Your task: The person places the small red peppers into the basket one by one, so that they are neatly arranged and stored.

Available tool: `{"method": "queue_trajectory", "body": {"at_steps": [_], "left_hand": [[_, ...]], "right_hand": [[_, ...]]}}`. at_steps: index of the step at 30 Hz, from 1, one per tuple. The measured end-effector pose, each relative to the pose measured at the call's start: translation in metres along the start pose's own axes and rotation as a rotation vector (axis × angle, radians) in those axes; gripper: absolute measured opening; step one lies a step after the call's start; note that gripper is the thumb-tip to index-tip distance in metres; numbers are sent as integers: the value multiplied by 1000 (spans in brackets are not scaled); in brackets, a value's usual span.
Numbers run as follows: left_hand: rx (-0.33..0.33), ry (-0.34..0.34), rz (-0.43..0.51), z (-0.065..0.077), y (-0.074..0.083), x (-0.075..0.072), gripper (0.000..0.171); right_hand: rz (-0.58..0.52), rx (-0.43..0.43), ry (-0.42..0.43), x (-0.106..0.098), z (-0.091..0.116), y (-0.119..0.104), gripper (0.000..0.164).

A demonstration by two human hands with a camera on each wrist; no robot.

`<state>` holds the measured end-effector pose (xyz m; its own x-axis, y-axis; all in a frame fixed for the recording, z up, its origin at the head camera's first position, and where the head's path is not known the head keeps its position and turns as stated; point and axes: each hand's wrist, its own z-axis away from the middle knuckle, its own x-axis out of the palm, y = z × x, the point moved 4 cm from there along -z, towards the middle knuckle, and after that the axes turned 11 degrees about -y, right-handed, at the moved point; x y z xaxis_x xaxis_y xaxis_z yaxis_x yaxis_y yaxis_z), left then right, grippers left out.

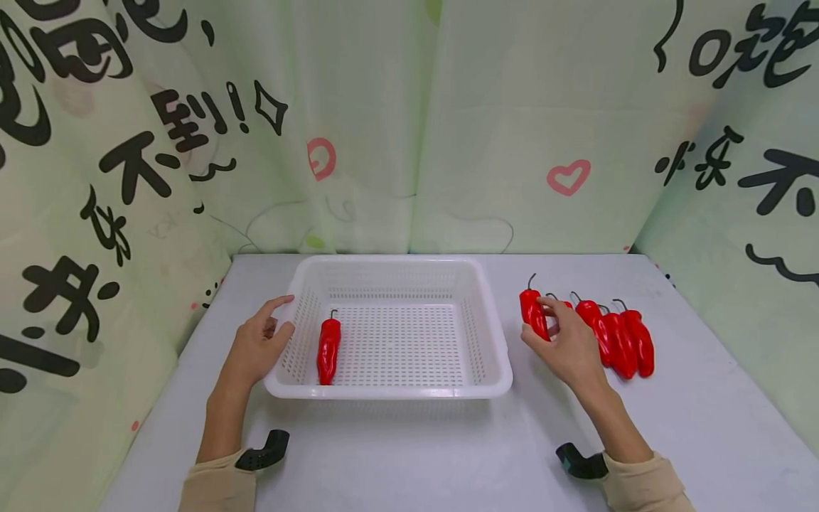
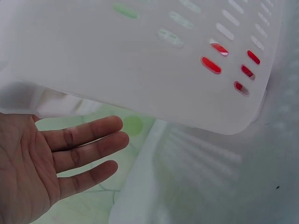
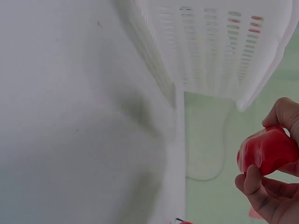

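Note:
My right hand (image 1: 566, 345) pinches a red chili pepper (image 1: 532, 311) between thumb and fingers, its stem pointing up. In the right wrist view the same pepper (image 3: 266, 150) shows end-on between the fingertips. To the left, my left hand (image 1: 259, 345) has its thumb and index finger at the left rim of a white plastic basket (image 1: 390, 392). Its other fingers (image 2: 88, 133) stretch out loosely beside the basket's outer wall in the left wrist view. One red chili pepper (image 1: 329, 350) lies inside the basket, near its left side.
Several more red chili peppers (image 1: 640, 345) lie side by side on the white table (image 1: 397, 455), right of the basket and partly behind the right hand. A pale green curtain (image 1: 499, 128) with black lettering hangs around the table's back and sides.

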<state>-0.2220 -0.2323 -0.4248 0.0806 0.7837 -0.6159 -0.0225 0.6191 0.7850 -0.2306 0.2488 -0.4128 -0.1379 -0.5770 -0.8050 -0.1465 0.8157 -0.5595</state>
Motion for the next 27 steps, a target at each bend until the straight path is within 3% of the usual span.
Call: {"method": "queue_trajectory", "body": {"at_steps": [27], "left_hand": [[1,1,5,-1,-1,-1,56]], "right_hand": [[-52,-125,68,-3,1,-39,74]]}}
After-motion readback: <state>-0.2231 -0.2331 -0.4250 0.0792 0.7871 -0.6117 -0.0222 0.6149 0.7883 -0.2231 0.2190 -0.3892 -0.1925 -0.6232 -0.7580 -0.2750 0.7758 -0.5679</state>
